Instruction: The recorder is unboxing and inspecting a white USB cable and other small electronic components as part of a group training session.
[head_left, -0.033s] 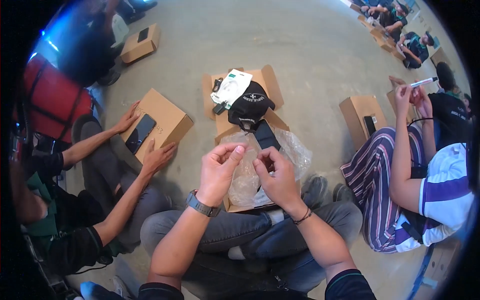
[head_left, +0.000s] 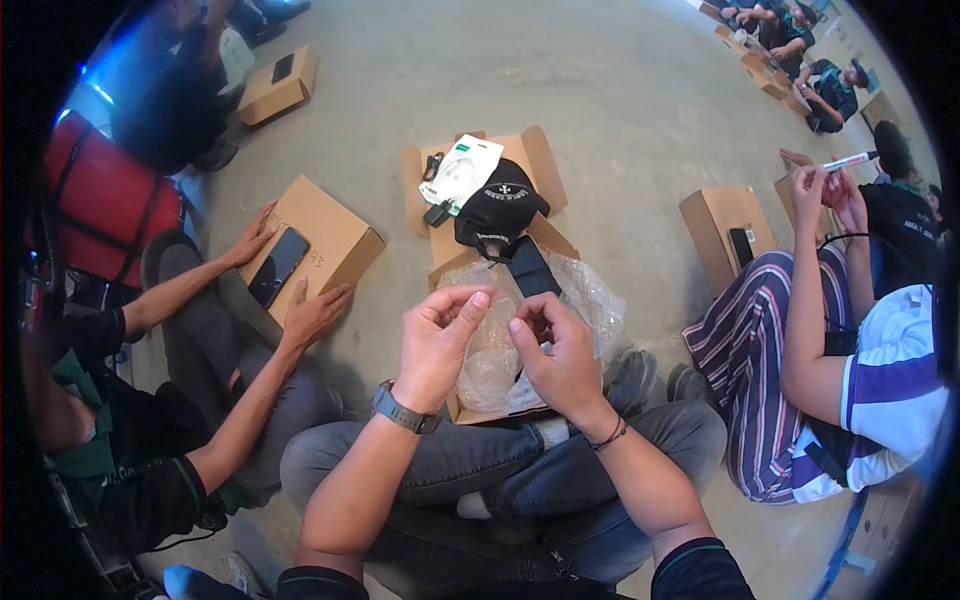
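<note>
Both my hands are raised over an open cardboard box (head_left: 553, 165). My left hand (head_left: 440, 335) is closed in a pinch, thumb against forefinger. Facing it, my right hand (head_left: 552, 350) has curled fingers with the thumb close to the forefinger. Whatever lies in either pinch is too small or too clear to make out. Crumpled bubble wrap (head_left: 590, 305) spreads behind and below my hands, beside a dark phone-like slab (head_left: 533, 268). Farther up the box lie a black cap (head_left: 500, 205), a white packet (head_left: 468, 170) and a small black plug-like adapter (head_left: 437, 214).
To my left, a person's hands rest on a closed carton (head_left: 335, 235) with a phone (head_left: 279, 268) on top. A person on my right holds a marker (head_left: 850, 162) near another carton (head_left: 715, 215) bearing a phone (head_left: 741, 248). A red bag (head_left: 105, 200) stands far left.
</note>
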